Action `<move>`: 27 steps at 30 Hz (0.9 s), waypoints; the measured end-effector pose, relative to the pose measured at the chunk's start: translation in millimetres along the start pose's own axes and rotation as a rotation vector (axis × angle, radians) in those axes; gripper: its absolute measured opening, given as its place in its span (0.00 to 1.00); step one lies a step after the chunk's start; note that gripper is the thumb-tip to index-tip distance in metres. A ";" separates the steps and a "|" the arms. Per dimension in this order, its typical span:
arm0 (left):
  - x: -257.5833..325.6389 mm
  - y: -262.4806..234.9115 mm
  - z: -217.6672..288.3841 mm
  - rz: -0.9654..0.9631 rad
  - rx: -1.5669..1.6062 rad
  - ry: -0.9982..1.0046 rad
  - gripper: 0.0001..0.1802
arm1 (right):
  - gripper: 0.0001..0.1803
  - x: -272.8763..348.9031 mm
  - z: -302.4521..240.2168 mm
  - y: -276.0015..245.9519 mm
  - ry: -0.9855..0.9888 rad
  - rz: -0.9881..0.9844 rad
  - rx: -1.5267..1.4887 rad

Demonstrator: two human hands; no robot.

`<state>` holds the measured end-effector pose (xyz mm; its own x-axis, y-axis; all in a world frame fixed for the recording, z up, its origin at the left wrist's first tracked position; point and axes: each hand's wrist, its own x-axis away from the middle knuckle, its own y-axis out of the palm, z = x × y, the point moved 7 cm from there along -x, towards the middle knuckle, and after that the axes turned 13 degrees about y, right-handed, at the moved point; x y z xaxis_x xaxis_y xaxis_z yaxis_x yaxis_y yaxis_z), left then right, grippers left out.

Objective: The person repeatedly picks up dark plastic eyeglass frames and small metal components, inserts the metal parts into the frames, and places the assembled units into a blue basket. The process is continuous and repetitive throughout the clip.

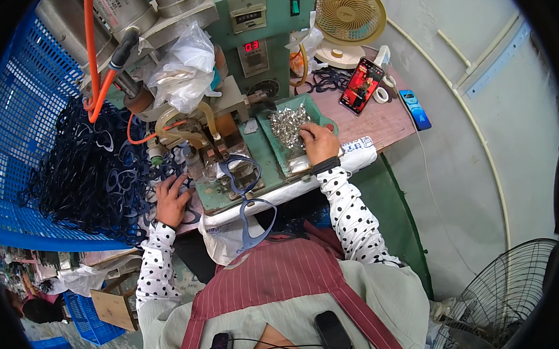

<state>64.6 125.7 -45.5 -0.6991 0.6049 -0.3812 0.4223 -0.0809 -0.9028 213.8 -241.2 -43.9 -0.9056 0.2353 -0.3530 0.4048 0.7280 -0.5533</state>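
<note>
My right hand (319, 144) reaches over a green tray (325, 121) at the machine's right. Its bent fingertips touch a heap of small shiny metal pieces (289, 126); what lies between them is hidden. My left hand (172, 200) rests, fingers spread, at the left edge of the machine's bed, beside loose dark blue frames. Between my hands, a blue eyeglasses frame (247, 201) hangs at the front of the machine bed, its upper end by the machine's working head (212, 147). Neither hand touches that frame.
A big blue basket (16, 142) heaped with dark blue frames (80, 170) stands at left. Orange hoses (95, 89) hang from the machine. At right are a phone (362, 86) on a pink tabletop (390, 120), a small fan (350, 17) and a large caged fan (507, 300).
</note>
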 end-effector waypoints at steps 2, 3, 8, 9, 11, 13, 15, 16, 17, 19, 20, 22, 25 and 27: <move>3.5 5.5 -5.3 0.021 -0.018 0.020 0.14 | 0.04 -0.4 -2.3 -0.2 -0.014 -0.018 -0.039; -4.2 0.3 -6.4 0.045 -0.014 0.039 0.16 | 0.05 -0.8 -1.8 -2.1 -0.032 -0.015 -0.053; -27.7 -55.4 -19.4 0.293 -0.032 -0.080 0.12 | 0.04 -0.6 -8.9 -2.8 -0.028 -0.047 -0.131; -26.1 -68.5 -23.3 0.368 0.043 -0.187 0.10 | 0.05 -0.1 -13.1 0.5 -0.020 -0.067 -0.149; 5.9 -57.3 -43.9 0.555 0.373 -0.565 0.11 | 0.06 -1.5 -22.8 6.8 -0.006 -0.110 -0.186; 2.6 -66.2 -25.9 0.681 0.495 -0.754 0.09 | 0.07 0.5 -41.1 9.4 0.042 -0.200 -0.324; -37.7 -106.4 16.7 0.695 0.182 -0.186 0.13 | 0.09 4.7 -68.4 8.3 0.007 -0.284 -0.435; -56.5 -115.0 34.7 0.513 0.084 -0.121 0.13 | 0.08 6.9 -78.7 9.3 0.035 -0.362 -0.500; -66.4 -118.9 50.9 0.553 0.059 -0.044 0.11 | 0.08 10.5 -97.4 2.5 0.002 -0.387 -0.483; -86.0 -119.7 76.0 0.544 0.096 0.105 0.16 | 0.09 20.9 -124.3 -5.9 0.025 -0.450 -0.472; -92.7 -118.9 86.5 0.596 0.088 0.169 0.18 | 0.11 26.9 -129.9 -6.4 0.084 -0.488 -0.476; -107.6 -123.0 99.9 0.580 0.150 0.209 0.19 | 0.18 36.5 -143.9 -6.2 0.074 -0.562 -0.547; -118.9 -119.3 106.0 0.596 0.250 0.265 0.19 | 0.22 45.5 -149.2 0.7 0.114 -0.634 -0.587; -121.3 -115.5 107.1 0.631 0.326 0.285 0.19 | 0.22 43.5 -149.2 3.6 0.100 -0.607 -0.548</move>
<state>38.8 -23.2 83.7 -0.1868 0.5440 -0.8180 0.4699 -0.6817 -0.5607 156.9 -132.2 51.4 -0.9645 -0.2627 -0.0279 -0.2544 0.9520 -0.1701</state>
